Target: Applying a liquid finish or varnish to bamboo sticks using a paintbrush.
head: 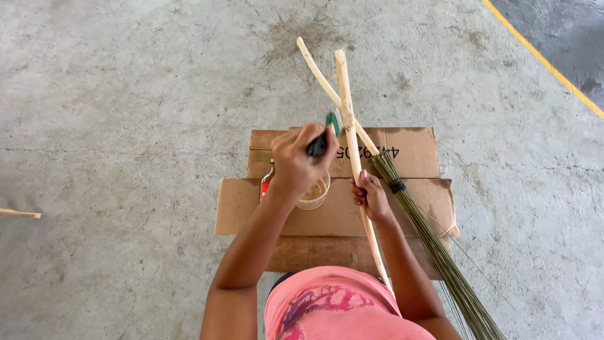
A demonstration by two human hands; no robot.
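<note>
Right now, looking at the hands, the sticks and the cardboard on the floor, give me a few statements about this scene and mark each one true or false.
1. The right hand grips a pale wooden stick. True.
2. The left hand is empty. False: it holds a dark tool with a green tip.
3. A broom of thin green-brown bristles lies on the right, its handle crossing the held stick. True.
4. The cardboard is folded up into a closed box. False: it lies flattened on the concrete floor.
5. A small round container sits on the cardboard below the left hand. True.
6. The line painted on the floor is red. False: the painted line is yellow.
</note>
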